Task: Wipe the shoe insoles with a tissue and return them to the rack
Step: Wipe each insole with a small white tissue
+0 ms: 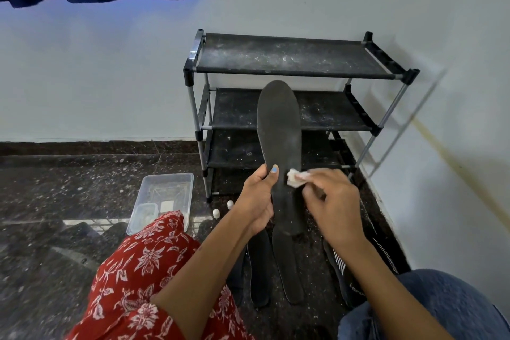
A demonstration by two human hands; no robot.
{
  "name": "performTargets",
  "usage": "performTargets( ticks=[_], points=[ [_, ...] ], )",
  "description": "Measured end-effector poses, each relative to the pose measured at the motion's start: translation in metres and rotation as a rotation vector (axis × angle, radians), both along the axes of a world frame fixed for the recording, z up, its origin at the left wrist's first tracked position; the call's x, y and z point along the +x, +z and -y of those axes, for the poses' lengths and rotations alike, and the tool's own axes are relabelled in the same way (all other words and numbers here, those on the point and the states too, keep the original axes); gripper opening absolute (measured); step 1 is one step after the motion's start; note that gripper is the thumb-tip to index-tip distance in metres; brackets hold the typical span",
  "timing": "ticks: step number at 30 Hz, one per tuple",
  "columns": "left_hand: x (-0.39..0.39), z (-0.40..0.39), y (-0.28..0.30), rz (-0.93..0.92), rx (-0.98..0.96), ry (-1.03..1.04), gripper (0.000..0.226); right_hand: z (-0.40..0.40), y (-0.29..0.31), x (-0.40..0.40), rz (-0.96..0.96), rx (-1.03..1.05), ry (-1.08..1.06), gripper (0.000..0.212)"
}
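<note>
Fingers of the left hand (258, 197) curl round the left edge of a dark insole (280, 141), thumb laid across its face, holding it upright so the worn upper surface faces the person and stays braced against rubbing. Just to the right, the right hand (335, 211) pinches a crumpled white tissue (295, 178) and presses it on the insole's right edge, near where the left thumb sits; the wiping looks to be under way low on the insole, with the toe end above the hands yet to be covered, as I judge it. Below the hands, more dark insoles (287, 265) lie side by side on the speckled floor (69, 193), probably kept close for their turn. Beyond the raised insole stands the black shoe rack (284, 55), its three shelves dusty and holding nothing I can see. Left of the left hand sits a clear plastic tub (176, 182) with a smaller clear box (143, 215) inside it; their contents are too faint to name. Two small white caps (223, 208) lie beside it
</note>
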State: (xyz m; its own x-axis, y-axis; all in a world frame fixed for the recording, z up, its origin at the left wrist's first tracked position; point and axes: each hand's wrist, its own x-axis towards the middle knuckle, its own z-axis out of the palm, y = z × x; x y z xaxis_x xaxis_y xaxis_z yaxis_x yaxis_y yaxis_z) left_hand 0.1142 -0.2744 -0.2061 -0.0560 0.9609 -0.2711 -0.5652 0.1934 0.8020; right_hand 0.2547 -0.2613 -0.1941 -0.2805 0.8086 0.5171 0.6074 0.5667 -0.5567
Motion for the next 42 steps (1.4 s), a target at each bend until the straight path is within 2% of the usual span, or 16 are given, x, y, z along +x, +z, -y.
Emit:
performTargets(
  ticks=[4,7,10,12,15,17,19,21,25,27,29,31,34,37,40,42],
  points=[
    [0.001,0.0,-0.002,-0.035,-0.005,0.005,0.026,0.01,-0.007,-0.006,0.121,-0.052,0.076,0.021],
    [-0.003,-0.002,-0.004,-0.051,-0.028,0.06,0.023,0.025,-0.007,-0.009,0.057,-0.135,0.219,0.018],
    [-0.003,-0.002,-0.001,-0.036,-0.016,0.046,0.026,0.012,-0.004,-0.003,-0.088,-0.073,0.048,0.019],
    [-0.002,-0.002,0.0,-0.035,-0.016,0.037,0.029,0.01,-0.004,0.0,-0.046,-0.097,-0.013,0.021],
    [-0.003,-0.003,-0.002,-0.039,-0.044,0.067,0.029,0.022,-0.008,-0.005,0.05,-0.245,0.171,0.017],
    [-0.005,-0.004,-0.004,-0.027,-0.058,0.089,0.028,0.026,-0.004,-0.007,-0.016,-0.315,0.224,0.016],
    [-0.005,-0.005,-0.004,-0.032,-0.046,0.095,0.028,0.019,-0.004,-0.004,-0.092,-0.23,0.108,0.018],
    [-0.006,-0.005,-0.003,-0.018,-0.028,0.085,0.028,0.015,-0.005,-0.001,-0.055,-0.165,0.005,0.021],
    [-0.009,-0.005,-0.002,-0.013,-0.028,0.108,0.026,0.024,-0.004,-0.002,0.173,-0.348,0.247,0.015],
    [-0.01,-0.005,-0.004,-0.008,-0.031,0.12,0.026,0.024,0.001,0.0,0.096,-0.411,0.258,0.018],
    [-0.008,-0.007,-0.005,-0.016,-0.026,0.125,0.026,0.017,0.002,0.002,-0.037,-0.314,0.136,0.017],
    [-0.007,-0.007,-0.005,-0.025,-0.021,0.125,0.026,0.013,0.0,0.002,-0.024,-0.201,0.051,0.02],
    [-0.007,-0.006,-0.004,0.0,-0.014,0.124,0.025,0.019,-0.007,-0.003,0.139,-0.228,0.168,0.019],
    [-0.007,-0.006,-0.005,-0.014,-0.032,0.135,0.025,0.024,-0.004,-0.006,0.129,-0.331,0.256,0.014],
    [-0.005,-0.008,-0.007,-0.04,-0.022,0.152,0.024,0.015,-0.003,-0.006,0.015,-0.194,0.131,0.017],
    [-0.003,-0.009,-0.007,-0.058,-0.024,0.143,0.025,0.013,-0.006,-0.008,0.032,-0.143,0.074,0.023]
  ],
)
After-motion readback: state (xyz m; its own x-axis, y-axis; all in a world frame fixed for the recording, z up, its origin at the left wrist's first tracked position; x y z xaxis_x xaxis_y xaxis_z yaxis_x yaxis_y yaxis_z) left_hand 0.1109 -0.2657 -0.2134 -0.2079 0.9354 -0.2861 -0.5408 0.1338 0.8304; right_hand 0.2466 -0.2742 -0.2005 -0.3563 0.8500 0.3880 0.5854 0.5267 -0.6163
